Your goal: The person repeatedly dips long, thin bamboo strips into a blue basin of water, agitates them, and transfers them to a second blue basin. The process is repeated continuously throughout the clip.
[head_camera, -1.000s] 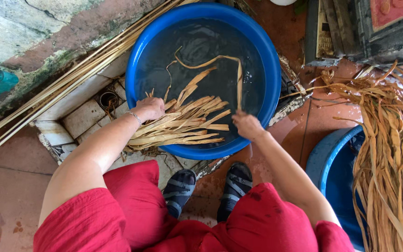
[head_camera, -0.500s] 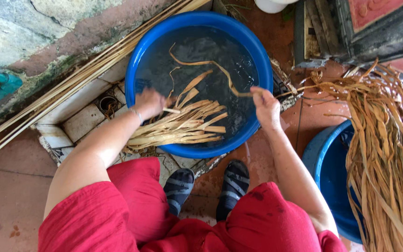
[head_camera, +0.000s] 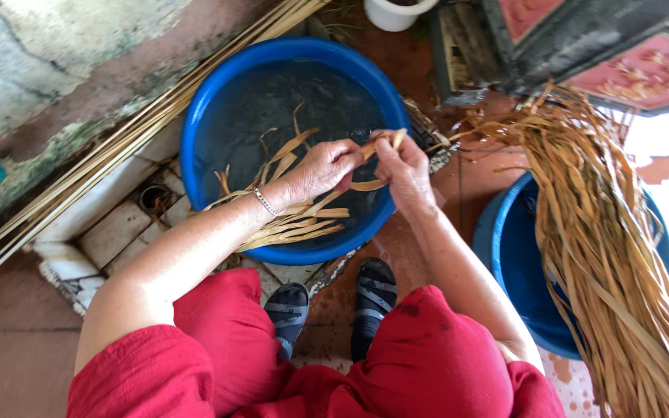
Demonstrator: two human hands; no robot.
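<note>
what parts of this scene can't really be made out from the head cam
- Right-hand basin, head view: its inside is hidden under the heap of dried strips.
- Strip held by the left hand and right hand: the fingers cover much of it.
- White pot: cut off by the top edge.
- Bottom of the blue tub: dark water hides it.
- Floor drain: too small to read.
</note>
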